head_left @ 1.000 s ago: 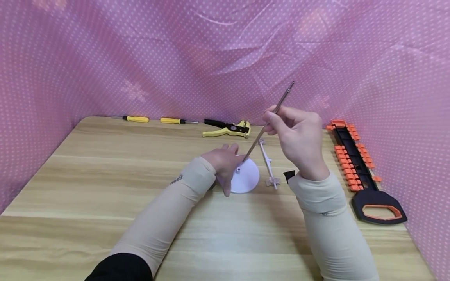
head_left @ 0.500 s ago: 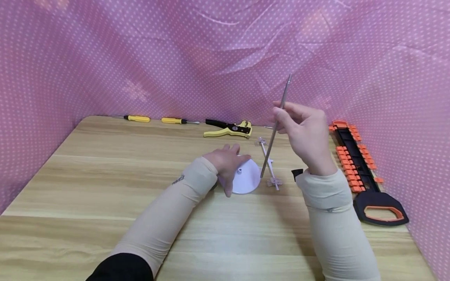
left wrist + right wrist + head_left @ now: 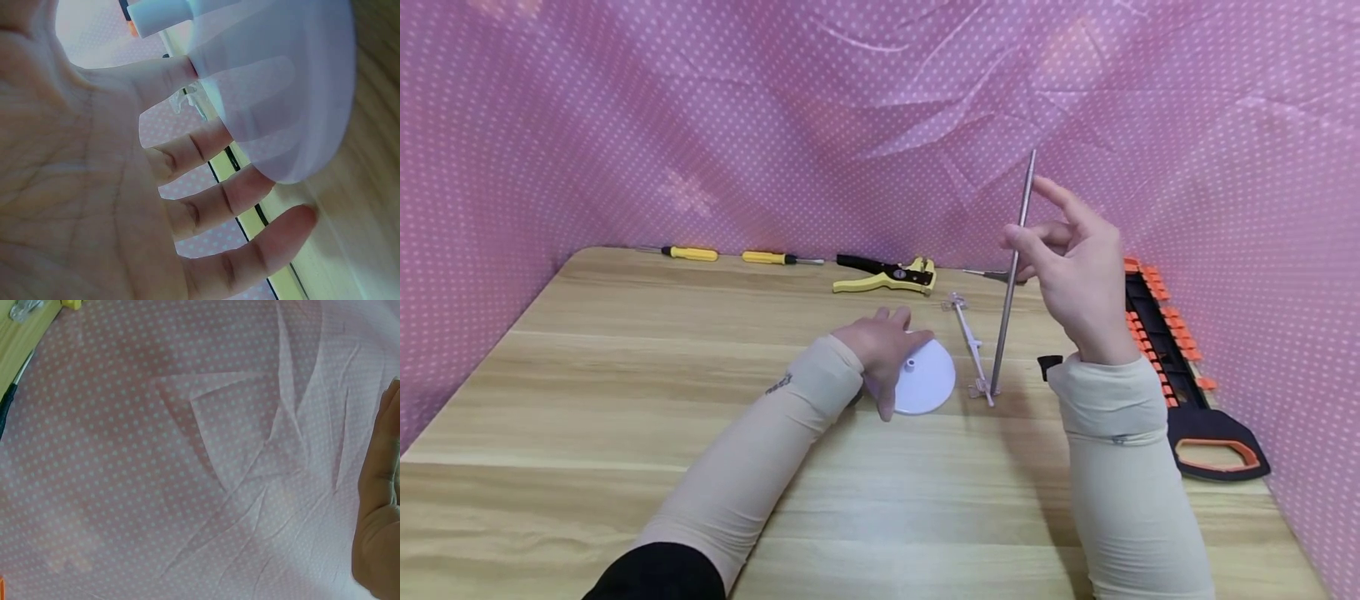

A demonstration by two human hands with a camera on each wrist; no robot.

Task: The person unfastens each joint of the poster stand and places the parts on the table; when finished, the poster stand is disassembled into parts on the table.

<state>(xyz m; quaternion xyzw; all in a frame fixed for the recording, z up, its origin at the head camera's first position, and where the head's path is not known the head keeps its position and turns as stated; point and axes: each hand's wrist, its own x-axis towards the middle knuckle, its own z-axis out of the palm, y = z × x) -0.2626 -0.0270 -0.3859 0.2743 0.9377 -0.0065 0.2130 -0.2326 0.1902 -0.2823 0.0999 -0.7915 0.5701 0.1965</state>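
My left hand (image 3: 883, 348) rests with spread, fairly straight fingers on a round white plastic disc (image 3: 928, 383) that lies on the table and has a short tube at its middle. In the left wrist view, the fingertips touch the glossy disc (image 3: 294, 112). A slim metal rod (image 3: 1015, 250) is pinched between thumb and fingers of my right hand (image 3: 1078, 279), steeply upright, its index finger stretched along the upper part. The rod's lower end overlaps the foot of a white plastic stick (image 3: 970, 337) with clear end pieces; contact cannot be told.
Two yellow-handled screwdrivers (image 3: 694, 253) and yellow-black wire strippers (image 3: 891, 275) line the back edge. A thin dark-handled tool (image 3: 992, 274) lies partly behind my right hand. The black and orange rack (image 3: 1217, 442) stands at the right. A pink dotted curtain (image 3: 775, 125) surrounds the table.
The right hand has carried the rod from the disc's middle rightward and tilted it more upright; its index finger has stretched out. The left hand and the disc have stayed put.
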